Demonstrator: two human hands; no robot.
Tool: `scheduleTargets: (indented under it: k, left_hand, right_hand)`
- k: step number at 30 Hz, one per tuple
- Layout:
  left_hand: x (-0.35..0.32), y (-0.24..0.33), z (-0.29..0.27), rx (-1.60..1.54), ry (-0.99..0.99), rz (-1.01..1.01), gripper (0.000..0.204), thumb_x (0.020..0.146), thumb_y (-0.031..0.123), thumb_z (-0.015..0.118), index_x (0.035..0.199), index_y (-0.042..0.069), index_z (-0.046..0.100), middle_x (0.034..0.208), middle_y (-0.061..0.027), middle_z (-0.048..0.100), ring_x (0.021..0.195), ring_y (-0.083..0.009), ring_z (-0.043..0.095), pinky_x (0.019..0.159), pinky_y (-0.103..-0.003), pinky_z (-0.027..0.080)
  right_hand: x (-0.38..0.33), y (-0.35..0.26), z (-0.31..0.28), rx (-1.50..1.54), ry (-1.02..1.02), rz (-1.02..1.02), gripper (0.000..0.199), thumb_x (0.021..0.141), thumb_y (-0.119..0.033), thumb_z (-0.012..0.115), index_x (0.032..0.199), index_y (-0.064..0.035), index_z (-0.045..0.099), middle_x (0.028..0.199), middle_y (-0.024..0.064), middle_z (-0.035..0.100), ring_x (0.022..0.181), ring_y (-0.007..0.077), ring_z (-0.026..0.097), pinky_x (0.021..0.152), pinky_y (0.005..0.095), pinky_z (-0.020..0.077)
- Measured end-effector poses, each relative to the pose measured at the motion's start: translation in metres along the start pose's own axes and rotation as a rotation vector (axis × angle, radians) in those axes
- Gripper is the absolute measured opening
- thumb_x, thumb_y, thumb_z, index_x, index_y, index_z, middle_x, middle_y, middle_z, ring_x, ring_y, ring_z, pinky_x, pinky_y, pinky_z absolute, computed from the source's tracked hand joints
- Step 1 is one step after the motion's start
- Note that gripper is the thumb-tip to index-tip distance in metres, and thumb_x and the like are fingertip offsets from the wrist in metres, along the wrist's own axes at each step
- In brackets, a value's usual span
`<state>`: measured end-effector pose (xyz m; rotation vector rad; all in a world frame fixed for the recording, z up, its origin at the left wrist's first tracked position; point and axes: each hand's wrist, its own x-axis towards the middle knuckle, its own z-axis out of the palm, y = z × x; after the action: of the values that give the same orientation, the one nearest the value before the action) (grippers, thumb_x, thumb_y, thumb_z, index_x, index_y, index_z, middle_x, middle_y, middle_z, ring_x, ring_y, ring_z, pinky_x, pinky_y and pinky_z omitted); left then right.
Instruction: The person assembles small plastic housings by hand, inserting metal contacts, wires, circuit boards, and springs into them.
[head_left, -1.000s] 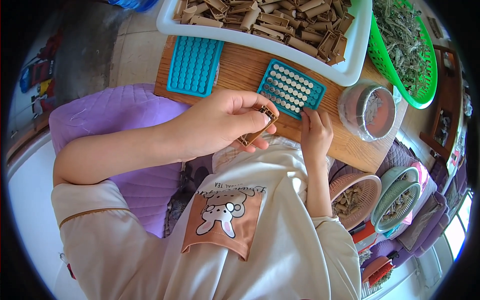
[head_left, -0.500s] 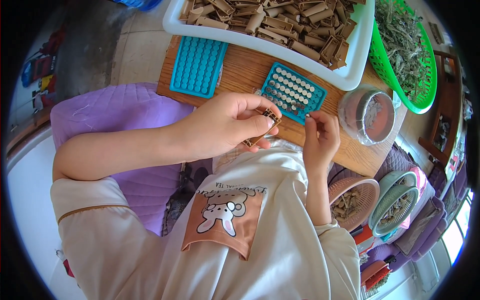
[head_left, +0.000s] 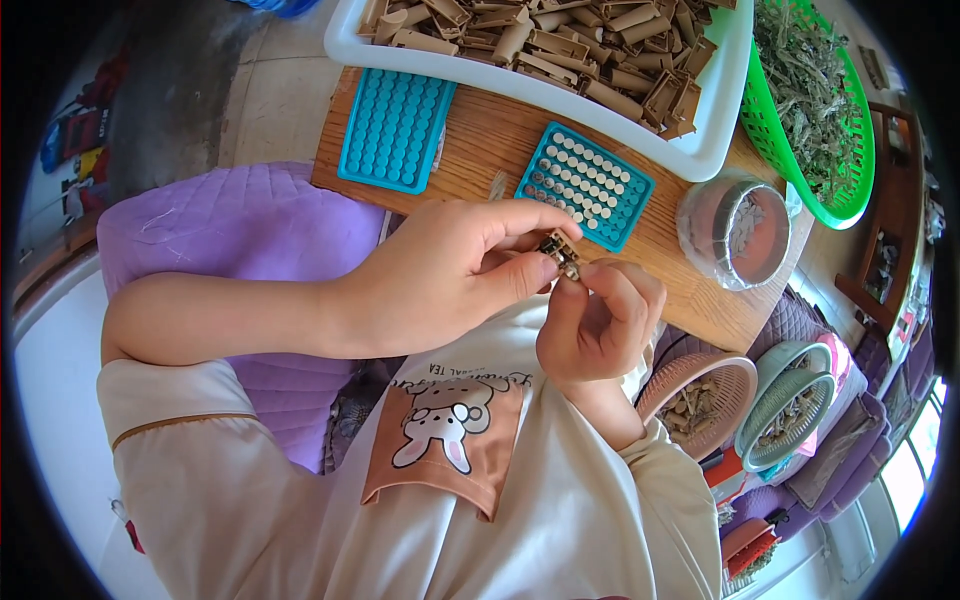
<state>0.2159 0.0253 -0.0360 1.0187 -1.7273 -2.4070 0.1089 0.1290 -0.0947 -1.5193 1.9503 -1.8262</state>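
My left hand (head_left: 475, 265) is closed around a small brown plastic housing (head_left: 562, 247), its open end tilted up toward the right. The thumb and fingertips of my right hand (head_left: 605, 315) pinch at that end. Whatever small piece they hold there is mostly hidden by the fingertips. Just beyond both hands lies a teal tray (head_left: 632, 222) with rows of small white and greyish round pieces in its pockets. Some pockets on its right side hold no piece.
Another teal tray (head_left: 393, 130) lies at the left of the wooden table (head_left: 480, 130). Behind stands a white bin (head_left: 690, 150) heaped with brown housings. To the right are a plastic-lined round bowl (head_left: 698, 235), a green basket (head_left: 858, 190) of dark parts, and a pink basket (head_left: 740, 375) lower down.
My right hand has moved from the teal tray's near edge down and left to the brown housing, carrying a small white piece. My left hand has tilted the housing and shifted slightly.
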Motion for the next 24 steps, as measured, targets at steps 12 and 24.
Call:
scheduleTargets:
  k: [12, 24]
  left_hand:
    - [0.002, 0.003, -0.004, 0.188, 0.039, -0.05, 0.027, 0.082, 0.0, 0.045, 0.108, -0.002, 0.046, 0.093, -0.0056, 0.055, 0.082, -0.0065, 0.05, 0.07, -0.021, 0.043]
    - [0.003, 0.006, -0.007, 0.549, -0.131, 0.025, 0.023, 0.08, 0.01, 0.048, 0.102, 0.004, 0.051, 0.068, -0.0089, 0.06, 0.06, -0.0183, 0.059, 0.056, -0.026, 0.045]
  right_hand:
    - [0.004, 0.0, 0.001, 0.069, -0.098, 0.11, 0.022, 0.06, 0.008, 0.062, 0.078, -0.001, 0.053, 0.071, 0.0084, 0.051, 0.061, 0.0179, 0.049, 0.05, 0.0245, 0.0381]
    - [0.05, 0.001, -0.027, 0.5, -0.695, 0.876, 0.024, 0.063, 0.004, 0.062, 0.075, -0.0053, 0.043, 0.07, -0.0012, 0.044, 0.058, 0.005, 0.036, 0.049, 0.0187, 0.0307]
